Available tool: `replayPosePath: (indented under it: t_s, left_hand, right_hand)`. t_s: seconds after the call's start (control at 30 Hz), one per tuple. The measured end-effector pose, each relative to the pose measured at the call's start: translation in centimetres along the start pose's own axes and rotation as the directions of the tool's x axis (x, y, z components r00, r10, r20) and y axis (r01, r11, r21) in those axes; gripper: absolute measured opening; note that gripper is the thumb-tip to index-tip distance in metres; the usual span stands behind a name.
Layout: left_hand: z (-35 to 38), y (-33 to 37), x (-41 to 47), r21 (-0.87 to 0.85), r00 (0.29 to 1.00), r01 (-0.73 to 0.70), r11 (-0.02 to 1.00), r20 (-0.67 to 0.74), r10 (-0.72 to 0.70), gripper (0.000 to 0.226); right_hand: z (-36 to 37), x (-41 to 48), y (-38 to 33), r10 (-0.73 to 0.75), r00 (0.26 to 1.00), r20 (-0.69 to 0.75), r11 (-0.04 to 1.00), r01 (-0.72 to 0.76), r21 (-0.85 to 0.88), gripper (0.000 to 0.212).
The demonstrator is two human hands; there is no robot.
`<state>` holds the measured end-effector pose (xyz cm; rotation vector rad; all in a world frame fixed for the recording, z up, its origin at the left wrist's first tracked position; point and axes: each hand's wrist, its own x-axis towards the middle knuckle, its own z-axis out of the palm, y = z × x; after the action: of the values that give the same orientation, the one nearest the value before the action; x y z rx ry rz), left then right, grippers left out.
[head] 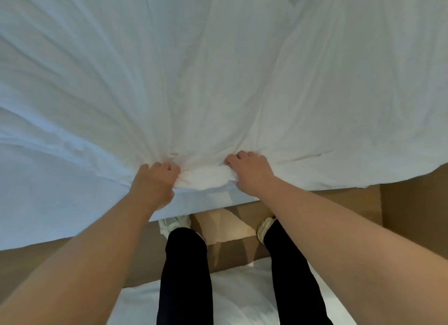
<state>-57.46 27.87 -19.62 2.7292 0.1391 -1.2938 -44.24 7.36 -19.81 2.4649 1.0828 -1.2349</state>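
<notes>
head view — left hand (155,181) and right hand (249,172) bunch soft, creased white sheet (218,82).

A white sheet (218,70) lies spread over the bed, wrinkled, its near edge bunched.

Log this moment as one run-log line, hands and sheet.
left hand: grips white sheet at near edge | right hand: grips same edge | sheet: bunched between hands, creases fanning outward | likely: pulling taut
</notes>
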Motion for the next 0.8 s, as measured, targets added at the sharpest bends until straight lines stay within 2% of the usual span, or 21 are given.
replayPosePath:
  t_s: [0.03,0.1,0.13,0.17,0.23,0.3,0.37,0.43,0.5,0.63,0.7,0.8]
  left_hand:
    - [0.9,-0.6,-0.8,0.096,0.998,-0.007,0.995,-0.058,0.013,0.069]
    - [1.5,-2.4,-1.4,0.287,0.993,0.069,0.955,-0.112,-0.038,0.099]
    - [1.3,-3.0,-1.3,0.330,0.992,0.109,0.938,-0.096,-0.082,0.100]
    - [1.4,-3.6,-1.0,0.354,0.990,0.127,0.926,-0.100,-0.097,0.089]
    - [1.3,-4.3,0.4,0.347,0.988,0.138,0.928,-0.116,-0.104,0.053]
    - [0.1,-4.8,1.7,0.266,0.993,0.104,0.958,-0.077,-0.086,0.029]
    - [-0.7,-4.8,2.3,0.244,0.999,0.041,0.969,0.018,-0.047,0.023]
    - [-1.0,-4.9,2.0,0.177,0.994,-0.014,0.984,0.106,-0.005,0.032]
    - [-0.1,-5.4,0.5,0.059,0.989,-0.031,0.998,0.143,0.022,0.050]
    - [2.5,-6.6,-3.9,0.127,0.993,-0.093,0.988,0.082,0.083,0.077]
    - [2.0,-7.5,-5.7,0.153,0.993,-0.102,0.983,0.080,0.091,0.080]
    - [0.4,-9.3,-8.1,0.144,0.998,-0.026,0.989,0.065,0.016,0.079]
  right_hand:
    - [0.6,-0.5,-0.9,-0.009,0.998,-0.058,1.000,0.007,-0.026,0.071]
    - [2.0,-0.6,-3.1,-0.031,0.997,-0.072,0.994,0.024,-0.103,0.096]
    - [2.7,-0.1,-4.2,-0.028,0.997,-0.078,0.990,0.016,-0.141,0.099]
    - [3.3,0.7,-5.2,-0.017,0.991,-0.129,0.988,-0.004,-0.155,0.094]
    - [3.3,2.2,-6.3,-0.007,0.973,-0.231,0.991,-0.024,-0.133,0.064]
    - [2.4,3.6,-6.3,-0.003,0.994,-0.107,0.999,-0.003,-0.051,0.038]
    - [0.8,4.3,-5.7,0.001,0.993,0.121,1.000,0.001,-0.015,0.029]
    - [-0.7,4.2,-5.4,0.018,0.964,0.265,1.000,-0.020,0.003,0.031]
    - [-1.0,3.3,-6.1,0.019,0.949,0.313,1.000,-0.024,0.012,0.044]
    - [0.4,0.1,-9.3,0.068,0.980,0.187,0.997,-0.071,0.009,0.070]
    - [0.2,-1.2,-10.8,0.059,0.989,0.135,0.997,-0.065,0.038,0.072]
    - [-1.7,-2.4,-12.7,0.015,0.994,0.109,0.995,-0.025,0.098,0.075]
